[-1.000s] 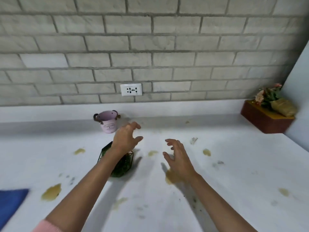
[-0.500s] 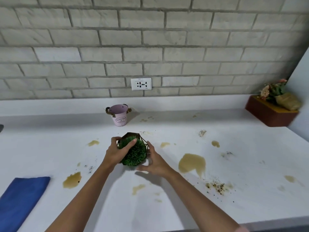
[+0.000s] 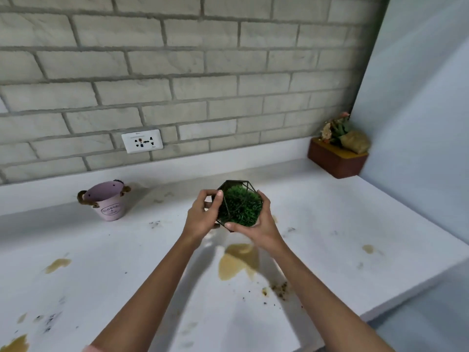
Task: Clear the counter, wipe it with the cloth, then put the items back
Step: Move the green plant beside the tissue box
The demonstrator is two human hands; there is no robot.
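Note:
A green moss ball in a black wire geometric frame (image 3: 239, 205) is held up above the white counter (image 3: 106, 275). My left hand (image 3: 203, 215) grips its left side and my right hand (image 3: 258, 224) cups its right and underside. A pink metal bucket (image 3: 107, 203) with brown handles stands at the back left by the wall. At the back right corner sits a brown wooden box with flowers (image 3: 336, 153). Brown spills (image 3: 237, 261) and dark crumbs (image 3: 280, 288) mark the counter. The blue cloth is out of view.
A grey brick wall with a white socket (image 3: 142, 141) runs behind the counter. A pale wall (image 3: 418, 123) closes off the right side. The counter's front edge (image 3: 406, 290) runs diagonally at the lower right.
Both hands closed on the moss ball planter and lifted it off the counter, moving it right. The view turned right, so the blue cloth left the frame.

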